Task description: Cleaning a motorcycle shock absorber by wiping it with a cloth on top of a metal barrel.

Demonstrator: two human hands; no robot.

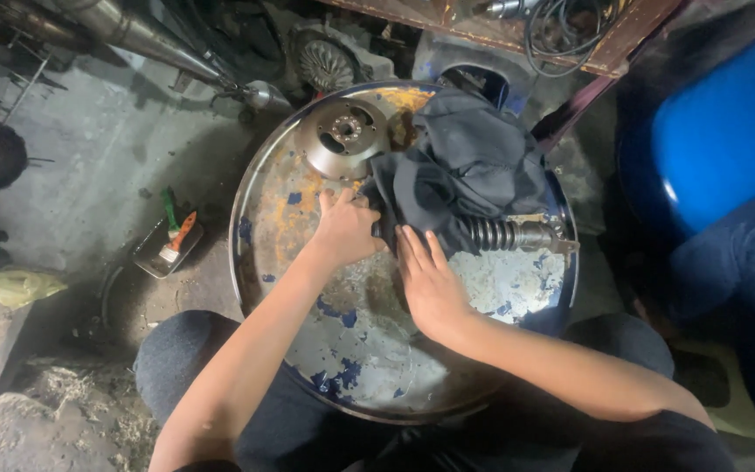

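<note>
Where your two hands meet on the drum top, a threaded metal shaft [517,235] lies on its side, its near end buried under a dark grey cloth [465,166] and its far end poking out to the right of your grip. Your left hand [345,229] is curled over the cloth's edge at the hidden end of the shaft, fingers bent and clenched on the fabric; whether they also reach the metal beneath cannot be told. Your right hand [428,280] lies just beside it, fingers stretched flat and released, the tips touching the cloth's lower edge near the shaft. Just beyond your left hand sits a round metal disc [342,135] with a central hub, touching the cloth's far-left edge. All of this rests on the rusty drum lid [369,350], with flaking blue and pale paint, between your knees. Well away to the left of your grip, a small tray [166,248] with an orange and green tool lies on the concrete floor. To the right stands a blue barrel [727,131].
</note>
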